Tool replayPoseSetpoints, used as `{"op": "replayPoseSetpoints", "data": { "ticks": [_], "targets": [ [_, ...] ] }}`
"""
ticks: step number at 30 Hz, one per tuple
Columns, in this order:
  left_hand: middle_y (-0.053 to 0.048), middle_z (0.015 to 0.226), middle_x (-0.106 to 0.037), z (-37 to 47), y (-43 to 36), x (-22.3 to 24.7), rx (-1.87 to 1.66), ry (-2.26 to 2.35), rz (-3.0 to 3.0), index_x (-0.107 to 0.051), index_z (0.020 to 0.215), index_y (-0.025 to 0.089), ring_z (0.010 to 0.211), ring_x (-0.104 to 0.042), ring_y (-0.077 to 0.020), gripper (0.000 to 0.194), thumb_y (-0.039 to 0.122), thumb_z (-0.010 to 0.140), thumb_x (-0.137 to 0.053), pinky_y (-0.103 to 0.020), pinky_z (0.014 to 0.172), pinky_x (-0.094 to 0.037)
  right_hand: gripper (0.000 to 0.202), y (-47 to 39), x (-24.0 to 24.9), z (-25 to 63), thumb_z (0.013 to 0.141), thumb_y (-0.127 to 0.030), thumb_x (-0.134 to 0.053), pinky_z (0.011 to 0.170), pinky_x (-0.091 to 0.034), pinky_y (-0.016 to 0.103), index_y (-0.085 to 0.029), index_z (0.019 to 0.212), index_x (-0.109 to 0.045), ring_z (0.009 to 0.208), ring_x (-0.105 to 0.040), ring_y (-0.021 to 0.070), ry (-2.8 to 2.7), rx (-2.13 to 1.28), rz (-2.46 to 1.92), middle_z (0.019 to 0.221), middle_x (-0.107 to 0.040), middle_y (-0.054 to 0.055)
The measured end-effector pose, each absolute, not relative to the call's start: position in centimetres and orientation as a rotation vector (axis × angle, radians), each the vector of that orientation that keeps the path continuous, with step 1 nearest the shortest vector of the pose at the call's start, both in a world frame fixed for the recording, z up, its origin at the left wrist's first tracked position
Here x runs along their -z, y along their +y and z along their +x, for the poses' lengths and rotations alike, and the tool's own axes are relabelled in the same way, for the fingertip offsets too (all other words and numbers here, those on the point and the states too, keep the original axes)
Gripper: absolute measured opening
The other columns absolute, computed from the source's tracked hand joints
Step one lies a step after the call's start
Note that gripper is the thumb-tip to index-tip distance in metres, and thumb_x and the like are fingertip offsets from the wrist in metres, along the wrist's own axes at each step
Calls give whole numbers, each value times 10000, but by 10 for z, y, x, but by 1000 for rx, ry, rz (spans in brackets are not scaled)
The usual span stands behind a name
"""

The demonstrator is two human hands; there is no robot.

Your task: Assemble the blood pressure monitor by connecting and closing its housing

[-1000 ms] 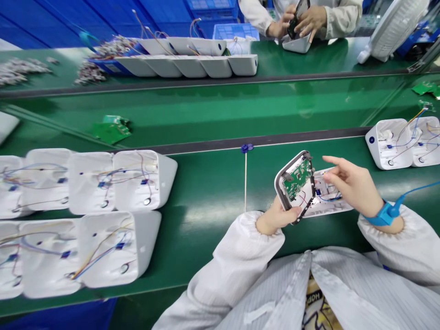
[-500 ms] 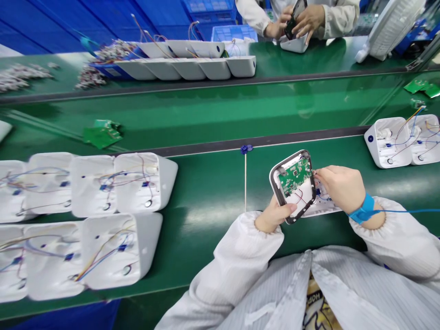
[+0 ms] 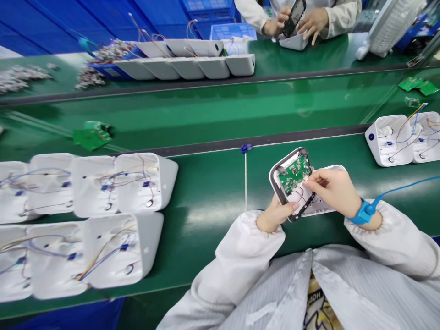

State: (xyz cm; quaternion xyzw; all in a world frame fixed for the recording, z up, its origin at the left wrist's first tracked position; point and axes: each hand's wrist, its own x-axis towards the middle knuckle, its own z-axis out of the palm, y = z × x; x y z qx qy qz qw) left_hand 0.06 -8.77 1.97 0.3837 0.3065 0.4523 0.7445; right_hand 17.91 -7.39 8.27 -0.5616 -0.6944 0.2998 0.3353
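My left hand (image 3: 277,214) grips the lower left edge of a black-rimmed cover (image 3: 273,176), held tilted above the bench. A green circuit board (image 3: 294,174) with small parts is fixed inside it, and thin dark red wires show below the board. My right hand (image 3: 332,189) is closed in a pinch at the board's right edge; whatever lies between the fingertips is too small to make out. Behind and under both hands rests an open white housing (image 3: 318,210), partly hidden by the cover and my right hand. A blue wrist strap (image 3: 362,213) with a cord circles my right wrist.
Open white housings (image 3: 151,238) with loose wires stand in rows at left; more housings (image 3: 392,142) are at right. Green boards (image 3: 91,136) lie on the middle strip (image 3: 213,110). Across it, a co-worker's hands (image 3: 312,23) handle a dark cover over a white housing.
My right hand has shifted left and slightly inward over the board's edge, uncovering more of the housing behind. Green boards on the middle strip have slid left. The co-worker's hands have moved apart.
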Motion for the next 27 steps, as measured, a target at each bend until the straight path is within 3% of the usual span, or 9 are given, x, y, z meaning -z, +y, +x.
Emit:
{"op": "replayPoseSetpoints", "data": {
  "ticks": [8,13,15,17,20,22,24,27],
  "targets": [
    [-126,1260,-658,2,-86,-16,-943,627,882,-647,1232,164,1257,-552,-394,744,551,630,-851,-569,1161,-354,212,-69,-81,184,831,-342,-680,545,-482,266,-204,672,-652,526,-620,130,-1729,-997,-1479,594,-684,-23],
    [-125,1296,-637,2,-86,-16,-938,613,893,-636,1258,168,1308,-507,-398,769,565,633,-844,-568,1186,-316,248,-75,-84,181,882,-355,-659,587,-505,269,-204,685,-659,542,-635,132,-1814,-798,-1484,616,-690,-18],
    [-128,1312,-627,2,-85,-16,-931,593,872,-622,1279,169,1309,-506,-402,781,554,636,-843,-575,1182,-323,230,-72,-87,183,875,-412,-691,663,-543,304,-206,773,-686,654,-682,173,-1878,-531,-1481,734,-729,21],
    [-132,1330,-614,1,-84,-16,-922,564,850,-605,1298,172,1298,-516,-403,795,533,634,-849,-579,1168,-342,366,-66,-90,190,822,-492,-744,807,-573,380,-193,1029,-698,949,-705,264,-1940,-291,-1389,1059,-737,112],
    [-129,1331,-611,1,-82,-13,-914,517,864,-585,1314,183,1287,-527,-386,792,478,634,-864,-567,1165,-345,705,-51,-94,202,829,-514,-732,1049,-495,498,-197,1415,-500,1359,-483,342,-2124,-194,-1074,1506,-465,178],
    [-120,1336,-606,1,-82,-11,-914,498,876,-573,1323,193,1291,-521,-377,785,455,642,-863,-560,1167,-340,647,-44,-94,208,897,-430,-680,1114,-444,515,-240,1468,-442,1417,-420,319,-2262,-191,-846,1538,-435,148],
    [-111,1348,-594,1,-82,-11,-916,489,873,-568,1324,201,1301,-508,-376,778,456,647,-855,-552,1166,-340,552,-41,-92,210,936,-348,-641,1116,-450,505,-258,1451,-462,1394,-455,297,-2322,-177,-725,1478,-514,130],
    [-96,1327,-605,1,-81,-12,-908,481,864,-576,1309,204,1299,-503,-375,748,458,658,-843,-534,1162,-346,508,-42,-87,208,944,-349,-628,1076,-484,507,-253,1423,-487,1333,-520,295,-2302,-143,-734,1420,-571,128]
  ]
}}
